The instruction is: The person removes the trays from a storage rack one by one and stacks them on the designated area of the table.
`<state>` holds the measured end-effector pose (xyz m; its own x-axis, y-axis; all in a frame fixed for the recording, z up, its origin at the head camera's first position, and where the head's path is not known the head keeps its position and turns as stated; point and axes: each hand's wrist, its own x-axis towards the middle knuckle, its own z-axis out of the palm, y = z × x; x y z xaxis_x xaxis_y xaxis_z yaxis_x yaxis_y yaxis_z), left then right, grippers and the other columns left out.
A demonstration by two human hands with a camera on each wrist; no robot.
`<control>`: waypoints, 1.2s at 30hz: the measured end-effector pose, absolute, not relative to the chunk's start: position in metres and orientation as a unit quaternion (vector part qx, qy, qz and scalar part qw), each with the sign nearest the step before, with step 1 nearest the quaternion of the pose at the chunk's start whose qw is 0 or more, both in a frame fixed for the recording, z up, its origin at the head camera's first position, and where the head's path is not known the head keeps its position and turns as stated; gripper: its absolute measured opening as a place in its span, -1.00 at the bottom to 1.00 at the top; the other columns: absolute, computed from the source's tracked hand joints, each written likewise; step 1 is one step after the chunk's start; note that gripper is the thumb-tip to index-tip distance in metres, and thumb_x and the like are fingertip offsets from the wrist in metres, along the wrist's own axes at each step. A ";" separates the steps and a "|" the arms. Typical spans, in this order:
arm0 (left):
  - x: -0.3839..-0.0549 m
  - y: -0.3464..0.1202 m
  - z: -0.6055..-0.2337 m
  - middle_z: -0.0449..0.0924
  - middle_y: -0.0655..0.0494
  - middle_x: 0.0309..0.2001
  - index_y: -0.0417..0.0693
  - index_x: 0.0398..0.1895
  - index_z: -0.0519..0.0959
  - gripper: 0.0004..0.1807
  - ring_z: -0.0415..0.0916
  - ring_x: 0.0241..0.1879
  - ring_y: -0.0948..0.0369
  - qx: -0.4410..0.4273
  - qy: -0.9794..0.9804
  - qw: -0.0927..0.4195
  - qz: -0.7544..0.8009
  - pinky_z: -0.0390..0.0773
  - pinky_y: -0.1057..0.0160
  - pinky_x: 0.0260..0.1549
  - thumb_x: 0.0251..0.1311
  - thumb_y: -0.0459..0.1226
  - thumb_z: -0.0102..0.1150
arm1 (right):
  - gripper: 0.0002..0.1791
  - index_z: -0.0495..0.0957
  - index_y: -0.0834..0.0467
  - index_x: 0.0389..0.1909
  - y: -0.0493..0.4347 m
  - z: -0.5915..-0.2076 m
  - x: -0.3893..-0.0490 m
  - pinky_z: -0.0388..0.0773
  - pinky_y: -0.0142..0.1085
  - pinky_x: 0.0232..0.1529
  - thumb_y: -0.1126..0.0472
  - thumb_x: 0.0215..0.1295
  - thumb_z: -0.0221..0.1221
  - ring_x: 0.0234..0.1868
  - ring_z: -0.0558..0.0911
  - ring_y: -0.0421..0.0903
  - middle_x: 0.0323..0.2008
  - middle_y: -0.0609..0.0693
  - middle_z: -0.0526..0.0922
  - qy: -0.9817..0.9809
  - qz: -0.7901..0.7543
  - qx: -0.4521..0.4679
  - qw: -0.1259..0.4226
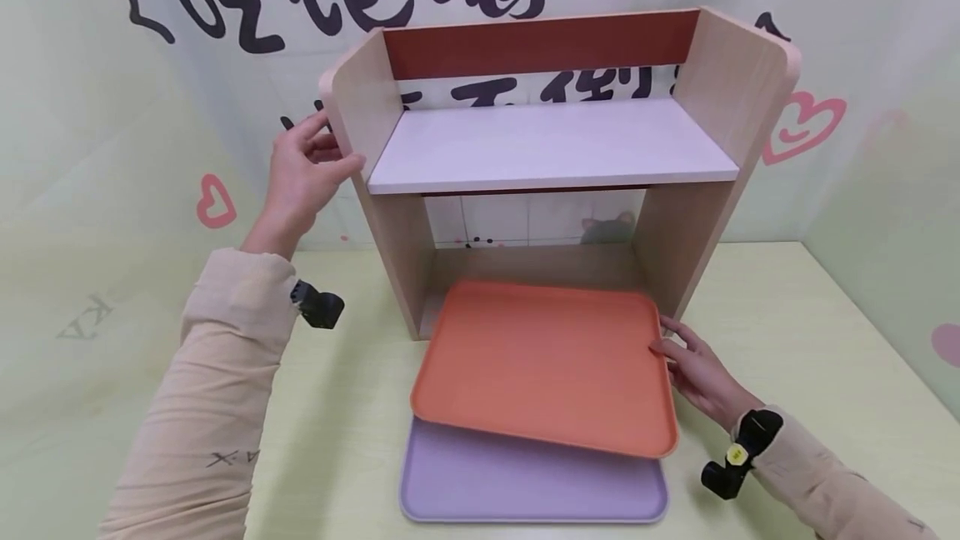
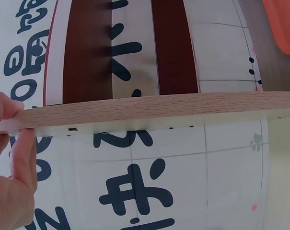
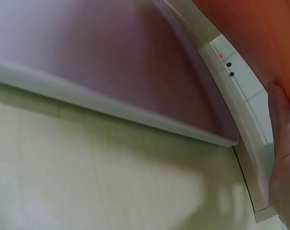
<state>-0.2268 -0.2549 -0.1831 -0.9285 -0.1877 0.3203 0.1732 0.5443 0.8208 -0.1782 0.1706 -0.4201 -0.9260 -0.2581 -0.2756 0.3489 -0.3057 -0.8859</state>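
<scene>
My left hand (image 1: 303, 173) grips the left side panel (image 2: 149, 106) of a small wooden desk shelf (image 1: 551, 148), thumb at the front edge and fingers on the outer side. With my right hand (image 1: 701, 373) I hold an orange tray (image 1: 543, 365) by its right rim, thumb on top and fingers underneath. The orange tray is tilted, its far edge at the opening of the shelf's lower compartment. Beneath it lies a purple tray (image 1: 532, 482) on the table, its back part hidden in the head view. The right wrist view shows the orange tray raised over the purple tray (image 3: 101, 57).
The shelf has a white middle board (image 1: 555, 144) and a red-brown back strip (image 1: 540, 44). It stands on a pale yellow-green table (image 1: 330, 440). Behind it hangs a white cloth (image 1: 247, 98) with large black characters and pink hearts.
</scene>
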 end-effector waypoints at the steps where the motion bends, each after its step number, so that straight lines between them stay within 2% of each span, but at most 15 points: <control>1: -0.227 -0.255 -0.183 0.37 -0.05 0.04 0.24 0.27 0.22 -0.33 0.39 -0.07 0.13 0.006 -0.859 0.187 -0.477 0.44 0.22 -0.06 0.03 -0.17 0.19 | -0.29 -0.17 0.10 0.32 0.171 -0.421 -0.177 0.54 -0.43 -0.32 0.35 0.25 -0.01 -0.37 0.57 -0.23 -0.29 -0.06 0.52 0.559 -0.805 0.038 0.195; 6: -0.226 -0.255 -0.182 0.37 -0.05 0.03 0.24 0.27 0.21 -0.32 0.39 -0.08 0.14 0.008 -0.860 0.186 -0.475 0.45 0.24 -0.07 0.04 -0.17 0.19 | -0.35 -0.06 0.03 0.29 0.172 -0.426 -0.171 0.55 -0.44 -0.36 0.34 0.25 -0.01 -0.36 0.57 -0.21 -0.26 -0.05 0.52 0.561 -0.797 0.024 0.220; 10: -0.226 -0.253 -0.182 0.38 -0.04 0.02 0.23 0.27 0.21 -0.32 0.39 -0.09 0.15 0.006 -0.858 0.189 -0.478 0.45 0.25 -0.08 0.03 -0.18 0.19 | -0.46 0.06 -0.01 0.19 0.173 -0.430 -0.167 0.55 -0.43 -0.38 0.35 0.25 -0.01 -0.37 0.58 -0.19 -0.24 -0.03 0.53 0.562 -0.792 0.013 0.238; 18: -0.225 -0.254 -0.182 0.38 -0.05 0.03 0.24 0.27 0.21 -0.32 0.39 -0.09 0.15 0.008 -0.860 0.191 -0.472 0.45 0.25 -0.07 0.03 -0.16 0.20 | -0.41 -0.04 0.05 0.27 0.169 -0.434 -0.162 0.55 -0.41 -0.39 0.32 0.28 -0.04 -0.39 0.60 -0.18 -0.30 -0.01 0.57 0.562 -0.780 -0.015 0.276; 32: -0.225 -0.254 -0.182 0.38 -0.03 0.03 0.26 0.27 0.21 -0.32 0.38 -0.07 0.14 0.013 -0.862 0.189 -0.470 0.45 0.23 -0.08 0.03 -0.16 0.20 | -0.34 -0.11 0.13 0.31 0.163 -0.442 -0.161 0.53 -0.45 -0.42 0.30 0.27 -0.02 -0.40 0.58 -0.22 -0.31 -0.03 0.58 0.583 -0.766 -0.028 0.269; 36: -0.225 -0.255 -0.183 0.37 -0.04 0.04 0.26 0.27 0.20 -0.32 0.38 -0.07 0.14 0.013 -0.862 0.187 -0.471 0.45 0.23 -0.07 0.03 -0.16 0.20 | -0.30 -0.17 0.15 0.32 0.162 -0.443 -0.160 0.49 -0.50 -0.49 0.29 0.26 -0.01 -0.43 0.55 -0.24 -0.34 -0.04 0.57 0.597 -0.756 -0.023 0.268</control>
